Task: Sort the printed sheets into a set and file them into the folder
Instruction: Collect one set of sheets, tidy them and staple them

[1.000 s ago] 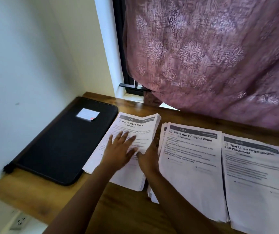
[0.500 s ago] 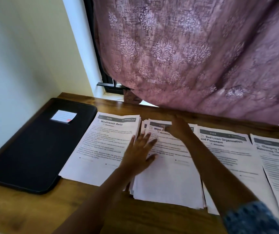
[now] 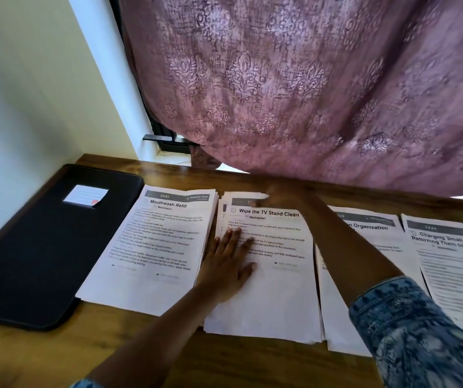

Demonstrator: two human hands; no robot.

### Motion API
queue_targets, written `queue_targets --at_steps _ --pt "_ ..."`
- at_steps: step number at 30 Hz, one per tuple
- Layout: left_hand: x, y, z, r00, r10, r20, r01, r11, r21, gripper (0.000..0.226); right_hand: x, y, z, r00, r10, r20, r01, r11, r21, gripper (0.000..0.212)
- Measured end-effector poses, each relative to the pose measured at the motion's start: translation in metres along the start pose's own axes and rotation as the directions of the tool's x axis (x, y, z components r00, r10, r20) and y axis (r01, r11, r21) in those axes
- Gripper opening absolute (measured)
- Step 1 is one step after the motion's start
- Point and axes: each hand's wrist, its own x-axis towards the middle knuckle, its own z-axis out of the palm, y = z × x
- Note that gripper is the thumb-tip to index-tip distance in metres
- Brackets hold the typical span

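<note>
Several stacks of printed sheets lie in a row on the wooden desk (image 3: 42, 357). From the left they are "Mouthwash Refill" (image 3: 154, 247), "Wipe the TV Stand Clean" (image 3: 275, 289), a linen organization stack (image 3: 370, 236) and a charging stack (image 3: 454, 264). A closed black folder (image 3: 37, 245) with a white label lies at the far left. My left hand (image 3: 228, 264) rests flat, fingers spread, on the left side of the TV stand stack. My right hand (image 3: 277, 196) touches that stack's top edge; its grip is unclear.
A purple patterned curtain (image 3: 308, 88) hangs low over the desk's back edge, just above my right hand. A cream wall (image 3: 23, 102) closes the left side. A dark window frame (image 3: 157, 137) shows behind the curtain.
Both hands left the Mouthwash Refill stack for the TV stand stack. The left hand settled flat on it and the right hand reached to its top edge. The view shifted right.
</note>
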Motion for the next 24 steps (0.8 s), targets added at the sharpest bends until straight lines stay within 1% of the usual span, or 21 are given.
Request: queue_targets --at_steps 1,2,3,4,5,8,10,11,13,15,16,17,18,19,20,21,22,23,24 --pt "0.0 0.0 0.001 1.0 0.001 -0.003 -0.001 1.0 0.0 0.07 0.0 0.006 -0.006 0.999 0.041 0.011 -0.041 0.997 0.057 0.105" --pt "0.0 -0.001 0.001 1.0 0.006 -0.004 -0.006 1.0 -0.001 0.07 -0.005 0.011 -0.014 0.998 0.062 0.011 -0.063 0.985 0.159 0.098" --pt "0.0 -0.001 0.001 1.0 0.011 -0.006 -0.011 1.0 -0.003 0.071 -0.01 0.019 -0.022 0.997 0.071 0.022 -0.075 0.949 0.307 0.095" --pt "0.0 -0.001 0.001 1.0 0.014 -0.012 -0.014 1.0 -0.007 0.072 -0.018 0.03 -0.029 0.997 0.066 0.045 -0.079 0.884 0.461 0.092" --pt "-0.001 -0.001 0.001 1.0 0.014 -0.02 -0.014 1.0 -0.009 0.073 -0.028 0.041 -0.035 0.994 0.061 0.086 -0.1 0.815 0.571 0.09" --pt "-0.001 -0.001 0.002 0.999 0.013 -0.033 -0.014 1.0 -0.012 0.076 -0.055 0.069 -0.031 0.979 0.037 0.198 -0.176 0.636 0.751 0.093" --pt "0.0 -0.002 0.003 0.999 0.01 -0.049 -0.01 1.0 -0.015 0.075 -0.069 0.076 -0.011 0.974 0.043 0.223 -0.213 0.51 0.834 0.087" --pt "0.0 -0.002 0.003 0.998 0.012 -0.057 -0.013 1.0 -0.014 0.074 -0.077 0.076 0.002 0.974 0.05 0.222 -0.22 0.463 0.859 0.079" --pt "0.001 -0.003 0.004 0.998 0.022 -0.067 -0.024 1.0 -0.015 0.077 -0.092 0.069 0.033 0.978 0.082 0.194 -0.211 0.389 0.897 0.058" --pt "0.001 -0.003 0.005 0.994 0.034 -0.1 -0.038 0.999 -0.032 0.084 -0.102 0.055 0.065 0.983 0.144 0.117 -0.158 0.318 0.935 0.036" --pt "0.001 -0.004 0.004 0.994 0.044 -0.102 -0.048 0.998 -0.039 0.087 -0.106 0.047 0.078 0.975 0.213 0.066 -0.129 0.295 0.947 0.032" --pt "0.002 -0.005 0.003 0.995 0.047 -0.084 -0.053 0.996 -0.07 0.087 -0.109 0.04 0.087 0.958 0.286 0.015 -0.102 0.29 0.952 0.035" --pt "0.004 -0.006 0.001 0.997 0.042 -0.057 -0.05 0.988 -0.147 0.084 -0.113 0.034 0.093 0.937 0.346 -0.035 -0.076 0.301 0.95 0.039" --pt "0.006 -0.008 -0.001 1.0 0.015 -0.022 -0.021 0.957 -0.288 0.077 -0.116 0.029 0.095 0.923 0.377 -0.079 -0.048 0.316 0.947 0.042" --pt "0.008 -0.008 -0.008 1.0 -0.021 -0.017 0.01 0.876 -0.481 0.072 -0.118 0.029 0.095 0.913 0.392 -0.112 -0.02 0.318 0.948 0.044" --pt "0.009 -0.009 -0.017 0.996 -0.081 -0.048 0.027 0.738 -0.675 0.07 -0.124 0.028 0.091 0.913 0.383 -0.138 0.017 0.303 0.953 0.042" --pt "0.008 -0.008 -0.028 0.984 -0.152 -0.092 0.012 0.575 -0.818 0.07 -0.129 0.028 0.086 0.916 0.367 -0.162 0.056 0.282 0.958 0.039" --pt "0.008 -0.008 -0.041 0.972 -0.205 -0.115 -0.018 0.421 -0.907 0.07 -0.136 0.03 0.081 0.917 0.347 -0.195 0.103 0.264 0.959 0.035" --pt "0.006 -0.007 -0.055 0.968 -0.228 -0.106 -0.041 0.274 -0.961 0.069 -0.143 0.031 0.075 0.917 0.328 -0.227 0.147 0.249 0.957 0.032"
